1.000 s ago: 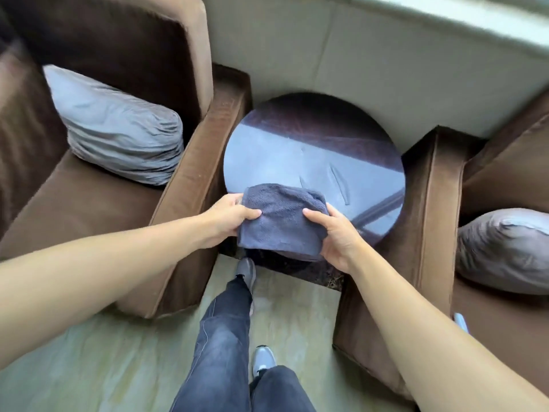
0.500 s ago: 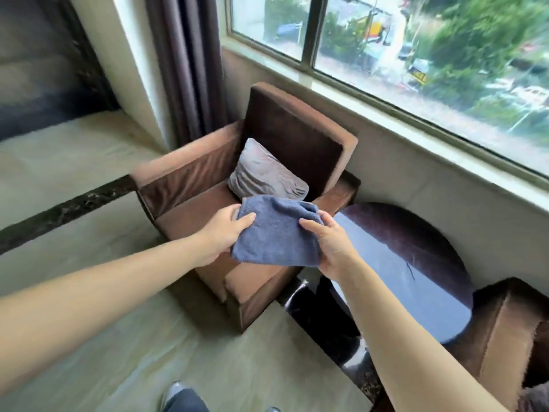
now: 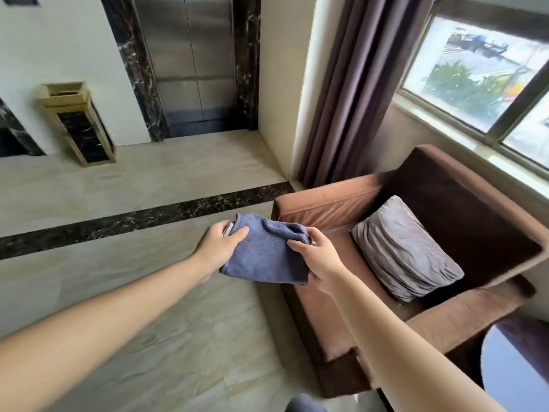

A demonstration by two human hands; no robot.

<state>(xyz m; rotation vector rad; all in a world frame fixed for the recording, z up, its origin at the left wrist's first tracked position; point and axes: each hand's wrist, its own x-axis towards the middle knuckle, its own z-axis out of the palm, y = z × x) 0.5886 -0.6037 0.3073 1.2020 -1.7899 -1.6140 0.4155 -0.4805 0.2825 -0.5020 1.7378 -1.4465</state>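
A folded blue-grey towel (image 3: 264, 254) hangs in the air between both hands, in front of the brown armchair's left arm. My left hand (image 3: 218, 246) grips its left edge, thumb on top and fingers underneath. My right hand (image 3: 319, 260) pinches its right edge, thumb lying over the cloth. Both arms reach forward from the bottom of the head view.
A brown armchair (image 3: 335, 206) with a grey cushion (image 3: 404, 248) stands at the right under a window (image 3: 475, 75) with a purple curtain (image 3: 344, 90). A dark round table (image 3: 517, 367) shows at the bottom right. Elevator doors (image 3: 190, 60) and a gold bin (image 3: 77, 123) stand across the tiled floor.
The view has swung left and up, from the round table to the armchair and elevator. Both hands have kept hold of the towel, carried away from the table.
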